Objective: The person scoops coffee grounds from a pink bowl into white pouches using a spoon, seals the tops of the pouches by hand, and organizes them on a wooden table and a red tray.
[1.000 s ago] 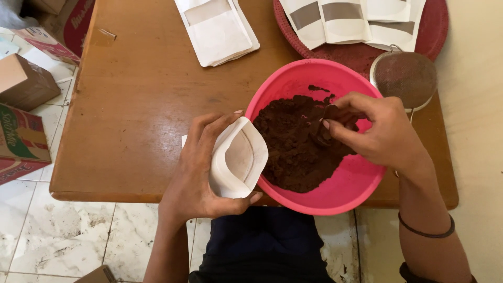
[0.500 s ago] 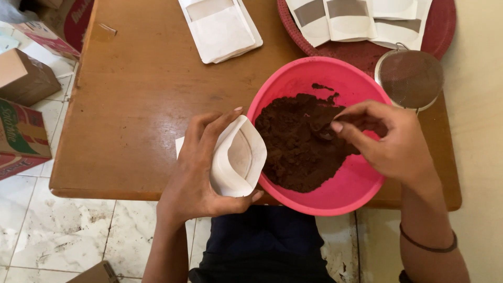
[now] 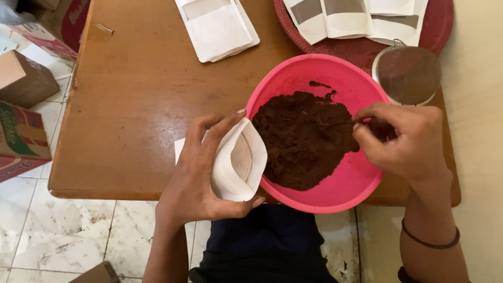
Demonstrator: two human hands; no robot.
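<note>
Right hand [image 3: 406, 141] is curled closed, fingertips pinched on a small utensil, likely a spoon [image 3: 335, 123], whose dark thin shaft runs leftward from the fingers, roughly level, its tip lying in the brown powder [image 3: 301, 139]; the working end is too coated to make out. Powder is heaped in the left and centre of the pink bowl [image 3: 343, 186], which sits at the near edge of the desk [image 3: 136, 105]. Left hand [image 3: 196, 175] grips a white pouch [image 3: 238, 160], fingers wrapped round its back, mouth spread open and tilted toward the bowl, its rim touching or just beside the bowl's left rim. Pouch mouth lies left of the spoon tip, across the powder heap. Left hand is nearer the pouch opening; right hand nearer the powder.
</note>
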